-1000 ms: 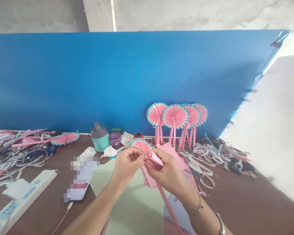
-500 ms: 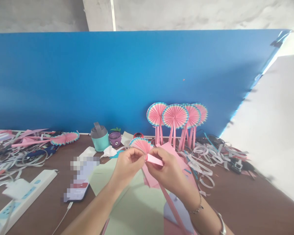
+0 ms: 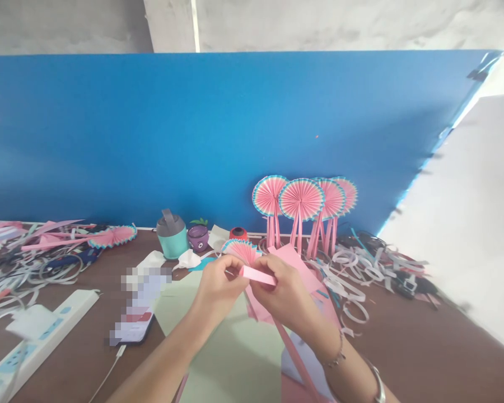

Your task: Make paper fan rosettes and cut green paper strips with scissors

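Note:
A half-spread pink pleated paper fan [image 3: 240, 250] with a blue-and-white edge rises between my two hands. My left hand [image 3: 222, 282] is closed, its thumb and fingers pinched at the fan's base on the left. Closed from the other side, my right hand [image 3: 283, 285] grips a folded pink paper strip [image 3: 258, 275] that lies across its fingers. The strip's free end points left, close to my left thumb. A longer pink strip [image 3: 294, 352] hangs down below my right wrist. The fan's lower part is hidden behind my fingers.
Several round pink fans [image 3: 301, 200] lean against the blue partition [image 3: 151, 134]. Pale green paper [image 3: 239, 358] lies below my hands. Paper strips [image 3: 353, 274] are heaped at right. On the left are a phone [image 3: 138, 319], a power strip [image 3: 46, 336] and a teal cup [image 3: 172, 240].
The folded strip's end has shifted left toward my left thumb and shows more of its length. Both hands keep nearly the same place, still closed.

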Demonstrator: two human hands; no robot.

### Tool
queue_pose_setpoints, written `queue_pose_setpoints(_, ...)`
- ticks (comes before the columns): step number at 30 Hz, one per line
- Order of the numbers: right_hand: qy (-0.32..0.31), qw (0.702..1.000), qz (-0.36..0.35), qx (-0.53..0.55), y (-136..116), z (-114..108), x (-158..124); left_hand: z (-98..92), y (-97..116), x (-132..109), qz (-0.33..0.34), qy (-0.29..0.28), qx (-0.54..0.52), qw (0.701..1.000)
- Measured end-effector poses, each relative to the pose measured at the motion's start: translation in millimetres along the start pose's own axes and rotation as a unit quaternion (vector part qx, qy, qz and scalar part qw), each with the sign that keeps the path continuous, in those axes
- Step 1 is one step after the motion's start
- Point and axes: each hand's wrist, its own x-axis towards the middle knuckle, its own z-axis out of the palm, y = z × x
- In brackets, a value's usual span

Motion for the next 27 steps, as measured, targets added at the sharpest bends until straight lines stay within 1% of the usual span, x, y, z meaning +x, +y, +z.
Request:
queue_pose_setpoints(6,-0.019,0.998,0.030,0.056,5.2,-5.2,1.4,-6.3,-0.1,5.5,-0.055,-0.021,-0.053,0.997)
queue_pose_setpoints(8,-0.032,0.995,0.048,0.087,10.3,-7.5,3.6,-11.7,-1.4,8.7,-0.078,-0.042,-0.085,0.992)
queue_pose_setpoints(10,-0.042,0.990,0.074,0.114,17.0,-10.3,6.9,-18.8,-4.5,13.7,-0.102,-0.077,-0.153,0.980)
queue_pose_setpoints(12,-0.049,0.986,0.098,0.129,24.9,-13.7,10.7,-27.8,-9.9,20.7,-0.136,-0.112,-0.232,0.957)
queue_pose_setpoints(14,-0.060,0.981,0.124,0.135,33.2,-17.4,14.3,-38.4,-17.8,29.5,-0.174,-0.107,-0.303,0.931)
queue_pose_setpoints(17,-0.060,0.973,0.168,0.145,44.6,-21.9,17.6,-54.9,-32.5,44.4,-0.187,-0.069,-0.383,0.902)
queue_pose_setpoints(18,-0.054,0.971,0.176,0.156,47.7,-22.5,18.2,-59.4,-37.5,49.2,-0.207,-0.044,-0.389,0.896)
queue_pose_setpoints(19,-0.045,0.968,0.180,0.170,50.2,-22.4,18.7,-62.8,-42.2,53.5,-0.207,-0.017,-0.385,0.899)
queue_pose_setpoints(20,-0.035,0.964,0.184,0.187,52.2,-21.7,19.0,-64.7,-46.3,57.1,-0.206,0.025,-0.356,0.911)
queue_pose_setpoints(22,-0.010,0.956,0.195,0.220,54.3,-18.1,19.3,-63.8,-51.7,60.7,-0.193,0.099,-0.220,0.951)
queue_pose_setpoints(23,0.004,0.952,0.201,0.232,54.4,-15.5,19.5,-60.8,-52.5,60.4,-0.169,0.132,-0.140,0.967)
queue_pose_setpoints(24,0.020,0.948,0.206,0.241,53.8,-12.6,19.5,-56.5,-51.7,58.5,-0.138,0.158,-0.063,0.976)
queue_pose_setpoints(25,0.036,0.945,0.209,0.249,52.6,-9.7,19.5,-51.0,-49.2,55.0,-0.097,0.168,-0.005,0.981)
queue_pose_setpoints(26,0.050,0.943,0.208,0.256,50.7,-6.9,19.3,-44.7,-45.0,49.8,-0.056,0.153,0.029,0.986)
queue_pose_setpoints(27,0.062,0.940,0.207,0.263,48.2,-4.5,18.9,-38.0,-39.4,43.0,-0.024,0.120,0.046,0.991)
